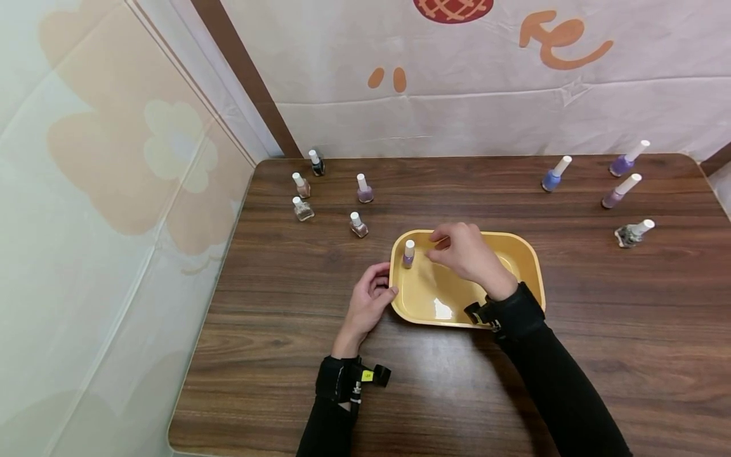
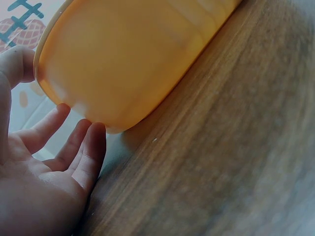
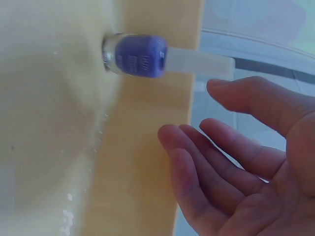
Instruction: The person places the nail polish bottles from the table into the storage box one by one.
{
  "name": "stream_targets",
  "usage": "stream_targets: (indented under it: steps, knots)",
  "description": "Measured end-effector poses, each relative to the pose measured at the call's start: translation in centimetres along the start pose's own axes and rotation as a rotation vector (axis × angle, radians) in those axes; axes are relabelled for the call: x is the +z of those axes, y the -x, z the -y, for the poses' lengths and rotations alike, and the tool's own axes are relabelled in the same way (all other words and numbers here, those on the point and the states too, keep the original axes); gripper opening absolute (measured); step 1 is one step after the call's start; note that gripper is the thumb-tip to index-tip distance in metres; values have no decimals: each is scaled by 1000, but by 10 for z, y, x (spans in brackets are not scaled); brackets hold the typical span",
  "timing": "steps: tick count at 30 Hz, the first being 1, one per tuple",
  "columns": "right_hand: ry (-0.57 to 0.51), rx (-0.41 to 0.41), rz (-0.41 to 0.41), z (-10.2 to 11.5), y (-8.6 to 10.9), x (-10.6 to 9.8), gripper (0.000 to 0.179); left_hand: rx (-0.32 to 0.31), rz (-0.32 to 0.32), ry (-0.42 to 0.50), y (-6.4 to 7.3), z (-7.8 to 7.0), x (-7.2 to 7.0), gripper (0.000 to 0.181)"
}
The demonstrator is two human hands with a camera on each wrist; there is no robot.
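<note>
- The left hand [image 1: 368, 301] holds the left end of a yellow tray [image 1: 422, 298], its thumb over the rim and its fingers against the outer wall.
- The right hand [image 1: 465, 251] is above the tray, fingers loosely curved and parted from the thumb, holding nothing.
- Just beside its fingertips, a purple bottle [image 1: 408, 254] (white cap uppermost) stands upright in the tray's far left corner.
- Farther off on the brown worktop [image 1: 257, 304], five small bottles [image 1: 365, 193] are at left, four capped bottles [image 1: 551, 181] at right.
- Behind hangs a printed cloth [image 1: 457, 120].
</note>
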State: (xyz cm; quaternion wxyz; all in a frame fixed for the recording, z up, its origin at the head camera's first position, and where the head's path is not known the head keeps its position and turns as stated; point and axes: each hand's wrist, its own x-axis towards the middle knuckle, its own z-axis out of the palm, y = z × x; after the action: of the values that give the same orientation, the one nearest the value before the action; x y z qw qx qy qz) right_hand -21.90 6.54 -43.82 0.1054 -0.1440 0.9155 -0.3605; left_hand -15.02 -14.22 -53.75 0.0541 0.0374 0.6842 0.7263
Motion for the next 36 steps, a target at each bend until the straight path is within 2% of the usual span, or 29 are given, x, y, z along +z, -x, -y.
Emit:
stream_targets:
  steps: [5, 14, 20, 24, 30, 36]
  knots:
    - [-36, 46, -31, -3, 11, -17, 32, -16, 3, -2, -2, -1, 3, 49]
    - [-32, 56, -172, -17, 29, -49, 24, -19, -14, -17, -1, -2, 1, 48]
    - [-22, 67, -307, -29, 37, -66, 22, -47, -14, -27, 0, -2, 1, 48]
    - [-33, 112, -372, -41, 43, -74, 23, -66, -23, -22, 1, -1, 1, 48]
    - [-72, 203, -450, -63, 55, -86, 32, -52, -14, -11, 1, -2, 2, 49]
    - [-141, 261, -574, -87, 65, -101, 34, -48, -7, -17, 0, -2, 5, 49]
